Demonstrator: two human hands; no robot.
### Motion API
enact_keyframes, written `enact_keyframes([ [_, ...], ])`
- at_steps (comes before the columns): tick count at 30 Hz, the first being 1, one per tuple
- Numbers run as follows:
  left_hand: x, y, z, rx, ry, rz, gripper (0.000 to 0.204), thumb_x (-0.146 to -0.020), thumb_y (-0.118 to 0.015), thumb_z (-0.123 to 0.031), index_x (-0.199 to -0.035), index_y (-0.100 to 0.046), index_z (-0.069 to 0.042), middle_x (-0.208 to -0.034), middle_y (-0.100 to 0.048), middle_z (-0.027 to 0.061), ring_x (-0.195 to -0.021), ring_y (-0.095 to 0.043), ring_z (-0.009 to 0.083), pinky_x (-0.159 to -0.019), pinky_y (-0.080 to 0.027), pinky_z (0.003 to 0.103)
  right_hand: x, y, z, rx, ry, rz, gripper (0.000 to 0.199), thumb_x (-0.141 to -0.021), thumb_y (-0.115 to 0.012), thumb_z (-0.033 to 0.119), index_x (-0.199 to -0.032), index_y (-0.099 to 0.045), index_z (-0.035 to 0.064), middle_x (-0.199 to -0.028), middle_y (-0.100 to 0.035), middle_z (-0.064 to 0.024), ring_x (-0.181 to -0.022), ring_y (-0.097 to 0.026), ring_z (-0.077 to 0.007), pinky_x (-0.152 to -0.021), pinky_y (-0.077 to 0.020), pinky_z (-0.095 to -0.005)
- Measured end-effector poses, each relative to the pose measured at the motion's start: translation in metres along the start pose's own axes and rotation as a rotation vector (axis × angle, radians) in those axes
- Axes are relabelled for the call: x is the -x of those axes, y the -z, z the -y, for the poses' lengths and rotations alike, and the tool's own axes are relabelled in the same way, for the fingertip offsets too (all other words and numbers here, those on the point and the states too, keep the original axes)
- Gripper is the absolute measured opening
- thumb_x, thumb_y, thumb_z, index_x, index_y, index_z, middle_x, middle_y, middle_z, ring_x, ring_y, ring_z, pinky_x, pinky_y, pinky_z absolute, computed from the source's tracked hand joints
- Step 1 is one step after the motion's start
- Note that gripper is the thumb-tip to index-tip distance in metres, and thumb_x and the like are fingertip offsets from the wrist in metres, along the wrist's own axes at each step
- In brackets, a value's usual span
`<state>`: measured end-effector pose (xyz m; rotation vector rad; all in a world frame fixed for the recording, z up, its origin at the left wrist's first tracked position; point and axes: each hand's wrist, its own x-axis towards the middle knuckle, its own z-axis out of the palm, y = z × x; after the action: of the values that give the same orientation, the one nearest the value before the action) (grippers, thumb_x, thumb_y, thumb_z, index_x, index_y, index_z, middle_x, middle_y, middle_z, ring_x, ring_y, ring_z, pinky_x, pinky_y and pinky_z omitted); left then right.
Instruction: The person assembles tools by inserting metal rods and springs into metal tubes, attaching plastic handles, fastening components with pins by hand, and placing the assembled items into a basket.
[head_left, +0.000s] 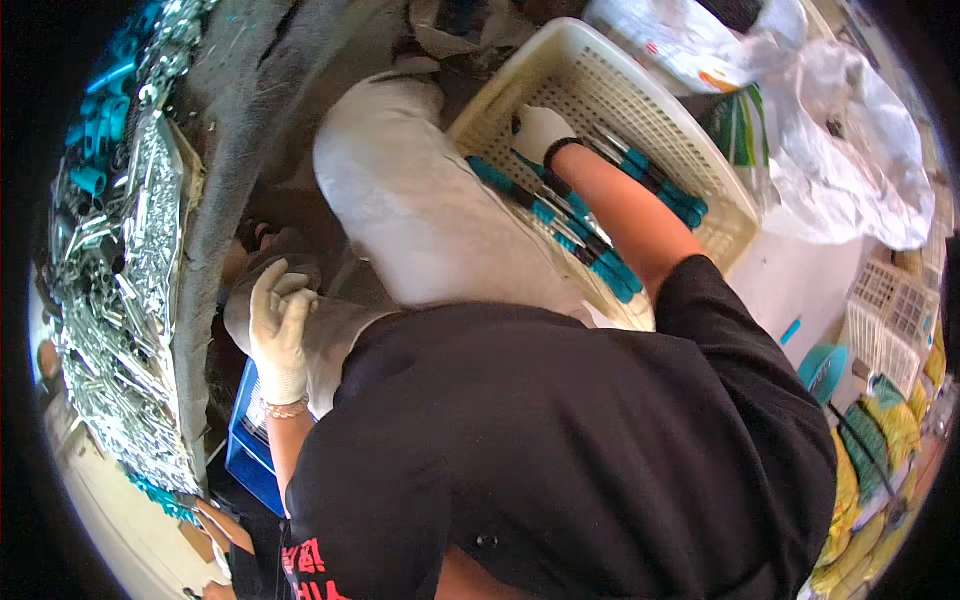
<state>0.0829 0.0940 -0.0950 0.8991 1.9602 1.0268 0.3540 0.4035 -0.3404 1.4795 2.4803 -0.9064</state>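
Observation:
My right hand (543, 134), in a white glove with a dark band at the wrist, reaches into a cream plastic basket (690, 105). Its fingers are curled closed, and a small dark end shows at them; what they grip is mostly hidden. Under and beside this hand lie several screwdriver-like tools (612, 270) with teal-and-black handles and metal shafts, in loose bundles. My left hand (280, 325), also gloved, is raised left of my leg with its fingers loosely bent and apart. Nothing shows in it.
At left a grey-cloth-edged surface bears a heap of shiny metal pieces (120, 330) and teal parts (88, 180). A blue crate (250, 455) sits below my left hand. White plastic bags (840, 150), a small white basket (885, 315) and a teal tape roll (823, 372) lie at right.

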Motion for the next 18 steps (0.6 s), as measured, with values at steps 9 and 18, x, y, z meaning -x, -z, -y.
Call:
enact_keyframes([
  [9, 0.018, 0.039, 0.033, 0.006, 0.244, -0.166, 0.052, -0.096, -0.063, -0.016, -0.140, -0.045, 0.002, -0.113, -0.060, 0.0130, -0.091, -0.060, 0.0146, -0.081, -0.050, 0.028, -0.041, -0.151, -0.055, 0.045, -0.120, 0.181, 0.050, -0.079, -0.069, 0.035, -0.123, -0.065, 0.0110, -0.108, -0.070, -0.0218, -0.098, -0.067, -0.0399, -0.085, -0.0538, -0.0473],
  [18, -0.003, 0.038, 0.033, -0.016, 0.247, -0.132, 0.049, -0.095, -0.064, -0.018, -0.138, -0.048, 0.002, -0.114, -0.063, 0.0132, -0.094, -0.062, 0.0161, -0.084, -0.051, 0.029, -0.032, -0.184, -0.032, -0.035, -0.243, 0.141, 0.043, -0.092, -0.055, 0.022, -0.135, -0.059, 0.0190, -0.122, -0.063, -0.0255, -0.109, -0.063, -0.0408, -0.093, -0.0503, -0.0515],
])
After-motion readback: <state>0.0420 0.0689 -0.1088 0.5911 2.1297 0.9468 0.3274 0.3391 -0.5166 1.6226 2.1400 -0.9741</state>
